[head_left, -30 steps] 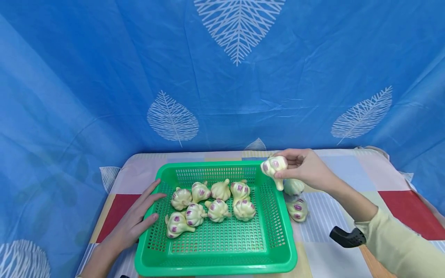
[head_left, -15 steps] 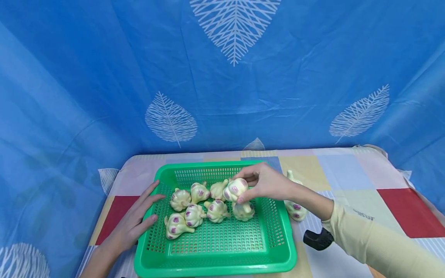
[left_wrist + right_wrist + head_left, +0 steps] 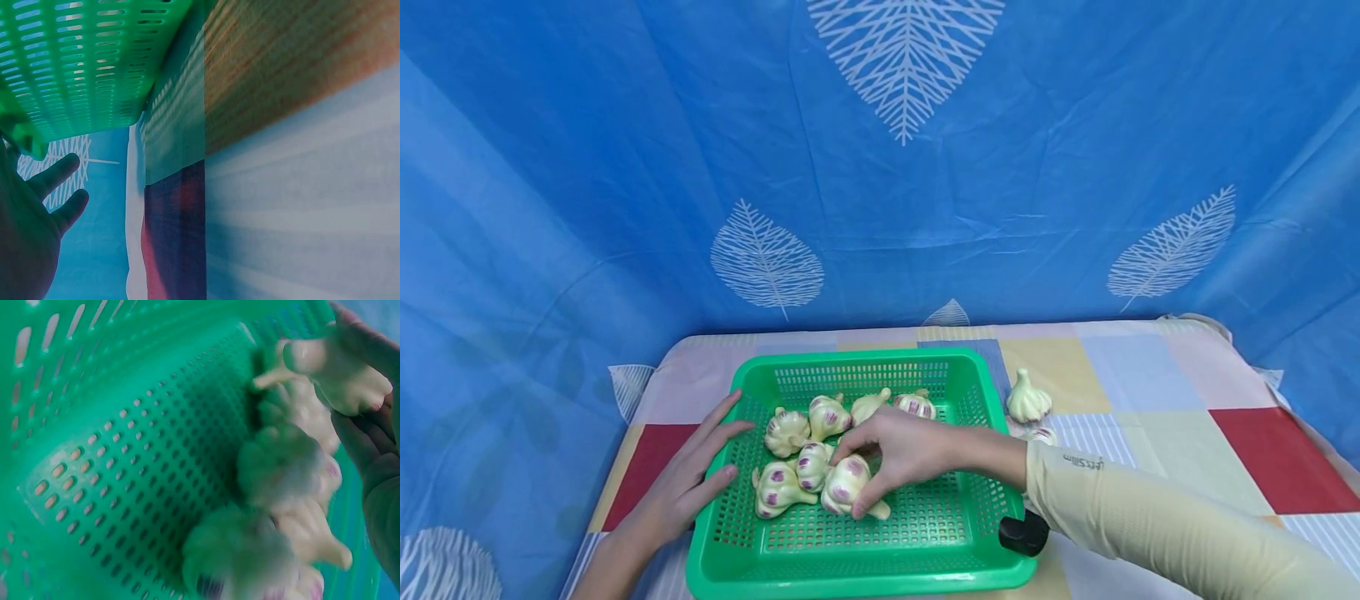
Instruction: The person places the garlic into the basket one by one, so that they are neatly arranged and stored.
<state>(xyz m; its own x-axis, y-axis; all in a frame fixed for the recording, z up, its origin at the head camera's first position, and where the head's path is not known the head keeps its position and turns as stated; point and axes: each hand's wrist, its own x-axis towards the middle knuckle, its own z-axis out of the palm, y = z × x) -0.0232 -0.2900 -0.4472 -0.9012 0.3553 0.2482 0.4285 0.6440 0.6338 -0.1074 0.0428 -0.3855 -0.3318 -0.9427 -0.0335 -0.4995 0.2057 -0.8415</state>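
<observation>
Inside the green plastic basket [image 3: 850, 582], my right hand [image 3: 902, 450] holds a garlic bulb [image 3: 847, 482] between thumb and fingers, its stem pointing toward the near right. In the right wrist view the same garlic bulb [image 3: 350, 378] appears in the fingers, above other bulbs. Several white garlic bulbs with purple marks lie in the basket, among them one with a long stem [image 3: 777, 490] at the left. My left hand [image 3: 681, 492] rests at the basket's left rim, fingers spread. The left wrist view shows the left hand [image 3: 31, 231] beside the basket's outer wall.
Right of the basket, a garlic bulb [image 3: 1028, 398] stands on the patchwork tablecloth [image 3: 1180, 450], and another [image 3: 1041, 436] is partly hidden by my forearm. A blue curtain [image 3: 1037, 167] with white leaf prints hangs behind the table.
My right hand has carried the garlic bulb from above the basket's right rim leftward and down among the other bulbs. My left hand has stayed at the left rim.
</observation>
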